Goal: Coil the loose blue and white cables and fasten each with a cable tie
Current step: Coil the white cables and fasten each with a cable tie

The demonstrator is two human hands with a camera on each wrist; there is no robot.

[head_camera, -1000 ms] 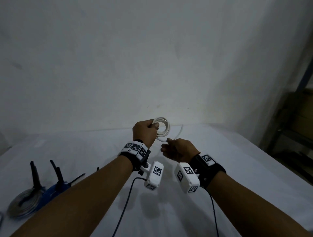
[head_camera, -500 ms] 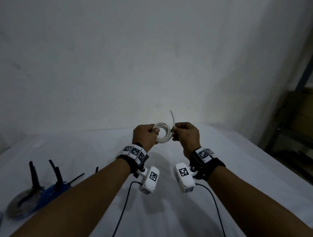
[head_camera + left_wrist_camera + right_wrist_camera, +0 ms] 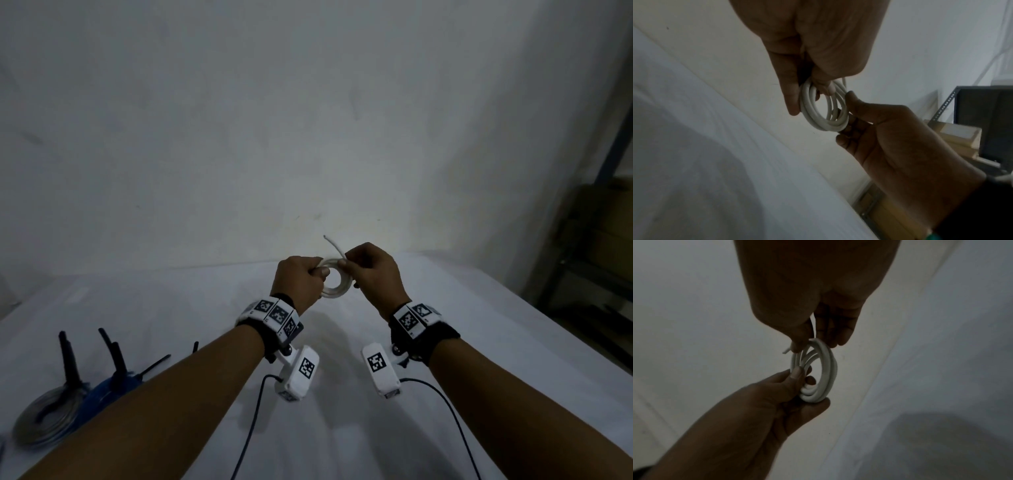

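Above the middle of the white-covered table [image 3: 445, 342], the left hand [image 3: 299, 279] grips the coiled white cable [image 3: 339, 286] while the right hand [image 3: 371, 270] pinches its loose end. Only the head view shows the blue coil [image 3: 106, 389] and grey coil [image 3: 44, 419] at the table's near left corner; the wrist views show the white loops stacked between the fingers [image 3: 797, 374]

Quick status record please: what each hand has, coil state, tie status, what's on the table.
left hand: grips coiled white cable
right hand: pinches the cable's loose end, sticking up
coil: several loops, held above white-covered table
tie on white coil: none visible
table left: grey coil, blue coil, black ties
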